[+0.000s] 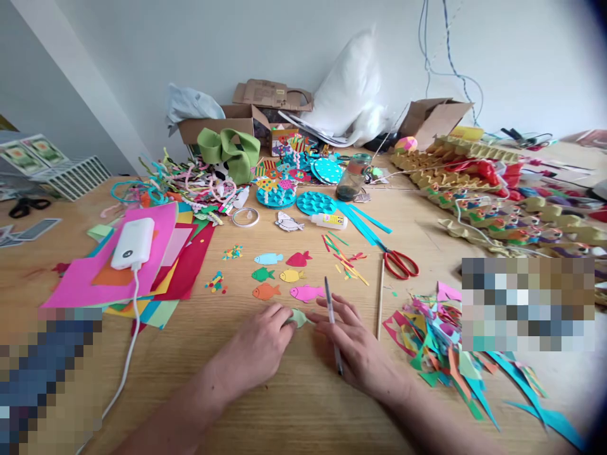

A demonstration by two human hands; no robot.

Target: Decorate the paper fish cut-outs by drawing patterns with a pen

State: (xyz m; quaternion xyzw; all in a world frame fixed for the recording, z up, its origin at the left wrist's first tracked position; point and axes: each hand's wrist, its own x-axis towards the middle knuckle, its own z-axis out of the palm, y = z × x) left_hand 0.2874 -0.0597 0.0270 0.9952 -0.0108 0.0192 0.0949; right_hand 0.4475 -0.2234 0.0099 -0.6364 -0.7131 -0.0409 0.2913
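Observation:
A pale green paper fish [298, 318] lies on the table between my hands. My left hand [265, 341] is curled with its fingertips on the left side of this fish, partly covering it. In my right hand [353, 338] a slim pen [331, 309] stands nearly upright between the fingers, and a fingertip is close to the fish's tail. Just beyond are several cut paper fish: light blue [268, 259], red [298, 258], green [262, 274], yellow [292, 275], orange [266, 291] and pink [306, 292].
Red-handled scissors [401, 264] and a wooden stick [380, 297] lie right of the fish. Paper scraps [441, 335] are heaped farther right. A glue bottle [330, 220] and glass jar [353, 180] are beyond. Left, a white power bank [133, 243] rests on coloured sheets [90, 272].

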